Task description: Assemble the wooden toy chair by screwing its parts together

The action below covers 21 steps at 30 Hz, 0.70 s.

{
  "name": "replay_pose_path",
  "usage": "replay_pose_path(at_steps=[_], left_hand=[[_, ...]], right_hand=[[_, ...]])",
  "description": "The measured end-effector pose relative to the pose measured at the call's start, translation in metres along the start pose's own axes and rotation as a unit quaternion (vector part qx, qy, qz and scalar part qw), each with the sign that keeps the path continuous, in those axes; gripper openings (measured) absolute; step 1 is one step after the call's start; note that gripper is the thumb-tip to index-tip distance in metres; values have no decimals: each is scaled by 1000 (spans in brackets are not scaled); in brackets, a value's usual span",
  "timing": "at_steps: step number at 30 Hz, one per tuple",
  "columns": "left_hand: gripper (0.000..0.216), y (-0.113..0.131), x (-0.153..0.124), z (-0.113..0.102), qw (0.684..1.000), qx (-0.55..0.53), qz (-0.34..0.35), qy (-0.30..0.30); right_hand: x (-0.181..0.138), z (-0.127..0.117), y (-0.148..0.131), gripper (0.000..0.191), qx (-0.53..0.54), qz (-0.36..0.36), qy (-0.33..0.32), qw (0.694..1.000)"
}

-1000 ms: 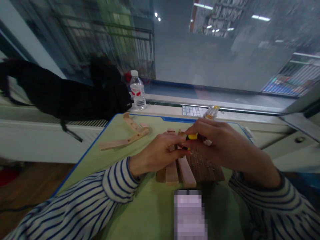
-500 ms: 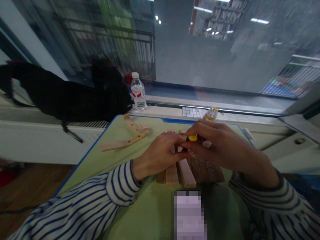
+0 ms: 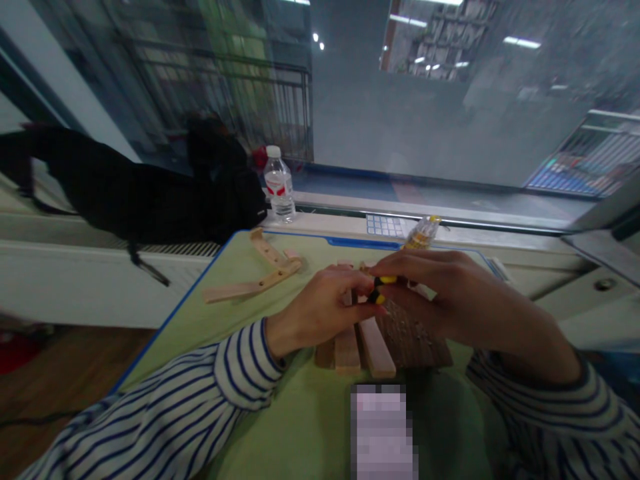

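Above the wooden pieces, my right hand pinches a small yellow-and-black tool that looks like a stubby screwdriver. My left hand meets it from the other side, thumb and fingers closed around its black-and-yellow lower part. The tool's tip is hidden by the fingers. Beneath the hands, two pale wooden strips lie side by side, partly across a dark brown wooden board. Small shiny bits, too small to name surely, are scattered on that board.
Jointed pale wooden pieces with holes lie at the table's far left. A phone with a blurred screen is at the near edge. A water bottle, a black bag and a clear plastic packet are near the window.
My right hand has shifted slightly right and lower, and more of the tool's yellow-and-black part shows between the hands. My left hand stays almost in place. The view has moved slightly.
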State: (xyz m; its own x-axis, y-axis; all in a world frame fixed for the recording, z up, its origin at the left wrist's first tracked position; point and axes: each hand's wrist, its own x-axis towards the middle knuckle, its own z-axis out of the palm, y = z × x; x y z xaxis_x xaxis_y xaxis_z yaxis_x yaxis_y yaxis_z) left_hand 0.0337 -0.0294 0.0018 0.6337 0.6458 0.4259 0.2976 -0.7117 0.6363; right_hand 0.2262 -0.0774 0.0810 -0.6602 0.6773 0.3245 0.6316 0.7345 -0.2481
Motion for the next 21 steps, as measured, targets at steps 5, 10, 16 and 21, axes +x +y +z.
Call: replay_pose_path(at_steps=[5,10,16,21], left_hand=[[18,-1,0,-1,1000,-9,13,-18],[10,-2,1,-4,997,-30,66,-37],[9,-1,2,-7,995,-14,79,-65],[15,3,2,-8,997,23,52,-51]], right_hand=[[1,1,0,12,-6,12,0,1000],[1,2,-2,16,-22,30,-4,999],[1,3,-2,20,-32,38,-6,999],[2,4,-3,18,-15,41,-14,999]])
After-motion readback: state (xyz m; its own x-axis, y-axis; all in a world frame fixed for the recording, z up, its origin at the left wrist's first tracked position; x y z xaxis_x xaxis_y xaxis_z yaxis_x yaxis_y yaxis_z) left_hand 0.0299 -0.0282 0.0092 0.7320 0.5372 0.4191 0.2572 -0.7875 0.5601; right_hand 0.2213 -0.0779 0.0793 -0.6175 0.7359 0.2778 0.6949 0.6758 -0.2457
